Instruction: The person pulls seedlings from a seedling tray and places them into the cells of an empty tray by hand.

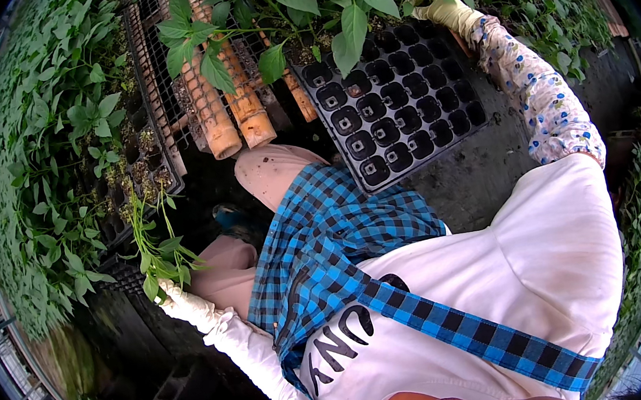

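Observation:
My gloved left hand (170,295) is closed around a small bunch of pulled seedlings (163,247), roots pointing up and leaves by my fingers. In front of my lap, a black plastic cell tray (408,107) lies slanted, its near cells without plants and its drainage holes showing. Broad-leaved seedlings, possibly pepper plants (298,1), rise at its far end. My gloved right hand (434,8) is by the tray's far right corner. Leaves hide part of its fingers, so whether it grips the tray or a stem is unclear.
Bamboo poles (244,105) under black netting (155,53) jut toward my knee. Trays of dense seedlings (59,141) line the left side, with more plants (535,3) at the right. A concrete block (181,384) sits low on the left. Dark ground cover (467,183) lies right of my lap.

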The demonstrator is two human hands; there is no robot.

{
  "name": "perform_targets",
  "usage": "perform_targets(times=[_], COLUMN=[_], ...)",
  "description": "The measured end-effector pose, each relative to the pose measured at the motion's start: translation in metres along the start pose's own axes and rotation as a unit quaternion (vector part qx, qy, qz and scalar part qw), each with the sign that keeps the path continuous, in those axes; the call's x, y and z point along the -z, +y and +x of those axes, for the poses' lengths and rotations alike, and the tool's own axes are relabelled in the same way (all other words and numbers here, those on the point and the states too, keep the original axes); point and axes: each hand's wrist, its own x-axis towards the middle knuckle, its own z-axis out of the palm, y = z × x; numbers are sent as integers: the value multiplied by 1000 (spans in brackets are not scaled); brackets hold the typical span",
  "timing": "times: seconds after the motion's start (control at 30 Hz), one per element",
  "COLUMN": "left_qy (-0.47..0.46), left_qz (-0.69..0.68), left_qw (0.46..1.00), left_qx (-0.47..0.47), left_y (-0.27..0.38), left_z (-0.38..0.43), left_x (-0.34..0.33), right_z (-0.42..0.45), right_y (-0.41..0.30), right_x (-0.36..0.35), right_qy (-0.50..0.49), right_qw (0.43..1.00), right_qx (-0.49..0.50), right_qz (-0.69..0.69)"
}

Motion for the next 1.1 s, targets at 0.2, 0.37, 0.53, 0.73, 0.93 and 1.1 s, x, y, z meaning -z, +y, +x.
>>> perform_targets(times=[0.2, 0.37, 0.53, 0.73, 0.93, 1.1], left_qy=[14, 63, -35, 0, 25, -4], left_qz=[73, 43, -50, -38, -62, -103], left_qw=[997, 997, 996, 998, 997, 994], left_qx=[-15, 31, -65, -45, -46, -48], left_y=[-2, 20, 26, 15, 22, 24], left_z=[3, -5, 6, -1, 1, -1], left_x=[-11, -10, -20, -4, -8, -5], right_z=[46, 7, 6, -60, -117, -106], right_y=[82, -17, 44, 8, -111, -217], right_x=[-4, -23, -18, -47, -106, -183], right_qy=[117, 26, 149, 258, 171, -46], right_qw=[987, 923, 927, 958, 927, 919], right_qx=[58, 96, 108, 118, 335, 387], right_qz=[-94, -372, -327, -50, -13, 64])
